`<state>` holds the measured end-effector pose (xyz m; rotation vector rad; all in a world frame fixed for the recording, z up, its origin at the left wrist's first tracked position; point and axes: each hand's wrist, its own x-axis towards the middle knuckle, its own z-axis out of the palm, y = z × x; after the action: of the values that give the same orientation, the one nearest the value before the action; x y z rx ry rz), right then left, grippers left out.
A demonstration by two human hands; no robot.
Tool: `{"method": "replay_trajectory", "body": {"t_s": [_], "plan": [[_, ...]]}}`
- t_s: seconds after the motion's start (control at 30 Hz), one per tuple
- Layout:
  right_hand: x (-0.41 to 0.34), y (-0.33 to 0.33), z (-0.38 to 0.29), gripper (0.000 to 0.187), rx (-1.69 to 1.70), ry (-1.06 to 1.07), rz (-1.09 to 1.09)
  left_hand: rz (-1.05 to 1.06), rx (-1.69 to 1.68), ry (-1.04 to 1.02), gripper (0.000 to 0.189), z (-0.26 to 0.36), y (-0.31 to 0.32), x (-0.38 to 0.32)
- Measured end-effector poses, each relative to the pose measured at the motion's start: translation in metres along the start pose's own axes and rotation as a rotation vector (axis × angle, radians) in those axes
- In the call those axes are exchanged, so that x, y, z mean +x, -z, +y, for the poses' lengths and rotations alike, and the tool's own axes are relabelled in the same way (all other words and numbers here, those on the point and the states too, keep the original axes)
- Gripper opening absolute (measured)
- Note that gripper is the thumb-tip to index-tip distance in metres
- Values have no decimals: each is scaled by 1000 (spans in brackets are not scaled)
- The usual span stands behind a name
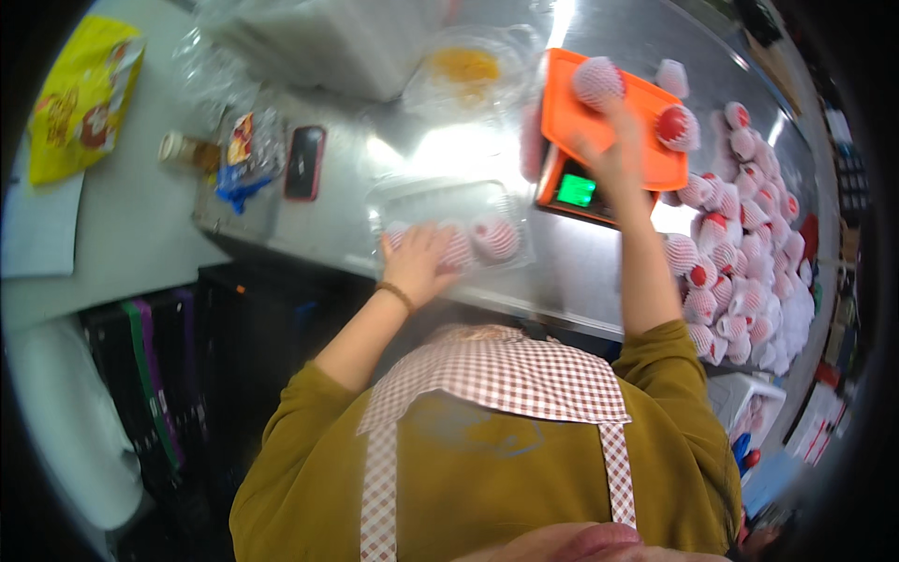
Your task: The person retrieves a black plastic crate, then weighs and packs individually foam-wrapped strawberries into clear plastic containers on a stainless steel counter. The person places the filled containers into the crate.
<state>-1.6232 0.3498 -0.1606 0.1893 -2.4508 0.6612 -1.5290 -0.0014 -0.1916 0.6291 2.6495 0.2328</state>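
Observation:
Over a clear plastic tray (442, 193) on the metal table, my left hand (420, 260) rests on fruits in foam net sleeves; a netted fruit (496, 237) sits at the tray's right side. My right hand (618, 151), blurred, reaches over the orange pan (572, 119) of a digital scale (577, 191) with a lit green display. Its fingertips are at a netted fruit (598, 82) on the pan; whether they grip it cannot be told. Another red fruit in a net (677, 128) lies at the pan's right edge.
A large heap of netted red fruits (748, 246) covers the right side of the table. Left of the tray lie a phone (305, 163), a plastic bag (249, 154) and a jar (188, 152). Behind stand a clear container with something yellow (465, 69) and a white stack (337, 42).

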Motion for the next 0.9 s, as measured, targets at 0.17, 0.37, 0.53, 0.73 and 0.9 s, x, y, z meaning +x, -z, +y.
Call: {"method": "replay_trajectory", "body": {"t_s": [0.17,0.37,0.53,0.73,0.9], "plan": [[65,-19,66,76,-110,-129,-79,272,-92,-130,74,-6,-21,-5],[45,-38,-10,82,444,-253,-260,309,41,-232,73,2,-34,-1],[-36,-90,-114,81,749,-183,-727,312,18,-194,72,23,-39,3],[-68,-97,-129,71,368,36,-720,486,-79,-181,72,23,-44,-17],[-16,-34,-52,59,292,-231,-424,531,-214,-114,67,17,-37,-19]]}}
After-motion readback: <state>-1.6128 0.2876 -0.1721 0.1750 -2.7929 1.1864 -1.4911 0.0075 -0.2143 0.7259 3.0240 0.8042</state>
